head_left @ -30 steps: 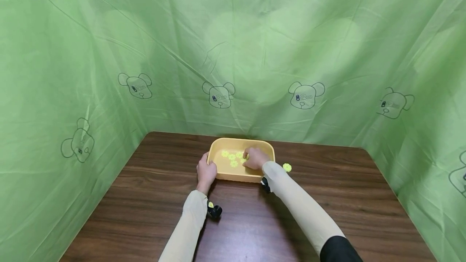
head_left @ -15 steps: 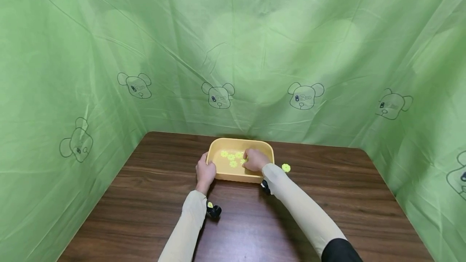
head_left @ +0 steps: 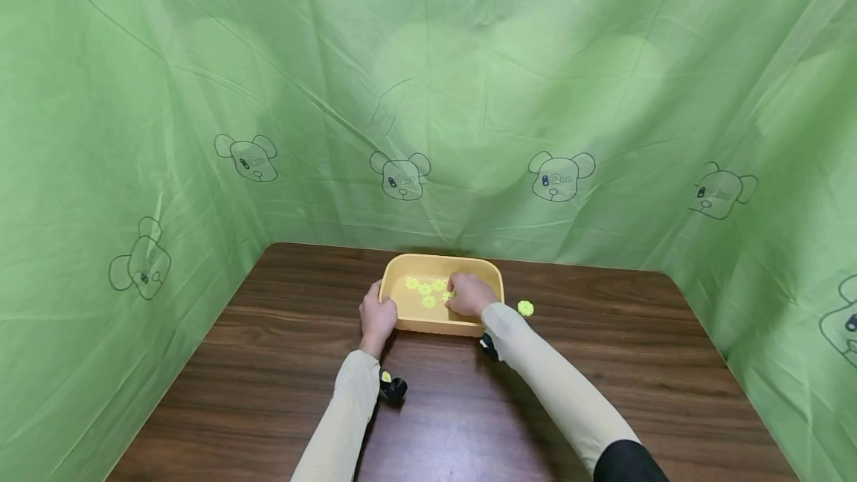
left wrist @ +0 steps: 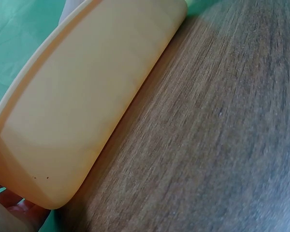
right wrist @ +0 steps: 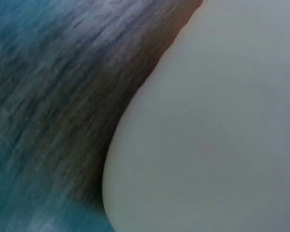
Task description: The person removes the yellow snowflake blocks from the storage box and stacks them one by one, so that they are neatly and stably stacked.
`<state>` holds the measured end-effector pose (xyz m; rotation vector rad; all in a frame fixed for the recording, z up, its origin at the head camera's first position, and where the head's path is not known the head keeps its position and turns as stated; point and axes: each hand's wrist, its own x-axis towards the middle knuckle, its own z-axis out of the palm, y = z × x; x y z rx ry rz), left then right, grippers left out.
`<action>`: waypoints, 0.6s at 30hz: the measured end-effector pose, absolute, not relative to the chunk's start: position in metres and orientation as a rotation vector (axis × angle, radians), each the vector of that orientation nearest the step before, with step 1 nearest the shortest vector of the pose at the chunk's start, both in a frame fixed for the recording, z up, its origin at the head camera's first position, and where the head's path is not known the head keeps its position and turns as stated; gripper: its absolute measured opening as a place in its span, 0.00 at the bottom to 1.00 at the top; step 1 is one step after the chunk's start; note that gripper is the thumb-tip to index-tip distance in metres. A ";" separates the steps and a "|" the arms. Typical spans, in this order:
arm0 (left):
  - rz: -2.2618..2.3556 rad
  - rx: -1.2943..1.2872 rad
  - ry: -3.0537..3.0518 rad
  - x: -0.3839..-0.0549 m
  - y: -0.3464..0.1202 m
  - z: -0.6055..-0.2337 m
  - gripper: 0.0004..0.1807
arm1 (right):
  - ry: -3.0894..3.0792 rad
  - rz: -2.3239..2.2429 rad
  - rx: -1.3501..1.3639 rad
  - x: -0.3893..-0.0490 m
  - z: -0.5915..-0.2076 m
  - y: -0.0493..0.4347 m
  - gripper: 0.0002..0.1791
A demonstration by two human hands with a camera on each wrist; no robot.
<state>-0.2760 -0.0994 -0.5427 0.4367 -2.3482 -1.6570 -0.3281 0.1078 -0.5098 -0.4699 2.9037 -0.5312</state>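
Note:
A pale orange rectangular plastic bin (head_left: 438, 327) with rounded corners sits near the table's far edge. My left hand (head_left: 378, 316) grips its left end, thumb at the near side; in the left wrist view some fingers (left wrist: 24, 208) curl at the bin's lower corner. Several yellow flower-shaped pieces (head_left: 427, 301) lie on the bin floor. My right hand (head_left: 471, 294) reaches in over the right wall, fingers bent down, and pinches a yellow flower-shaped piece (head_left: 447, 295) between thumb and fingertips. Part of that piece is hidden by the hand.
Another yellow flower-shaped piece (head_left: 525, 309) lies on the dark wooden table (head_left: 602, 363), just right of the bin. A green curtain (head_left: 482, 222) with bear prints hangs behind and on both sides. A pale, blurred surface (right wrist: 208, 121) fills much of the right wrist view.
The piece at my right fingertips shows slightly lower in the bin than a second ago. Both hands otherwise stay in place; the whole head view has shifted a little.

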 end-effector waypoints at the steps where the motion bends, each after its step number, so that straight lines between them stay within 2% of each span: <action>1: -1.661 0.436 -2.346 -0.276 -0.099 -0.543 0.25 | 2.911 -0.533 -0.472 -0.328 -0.510 0.108 0.15; 18: -1.666 0.435 -2.337 -0.279 -0.100 -0.544 0.25 | 2.967 -0.581 -0.509 -0.325 -0.511 0.107 0.15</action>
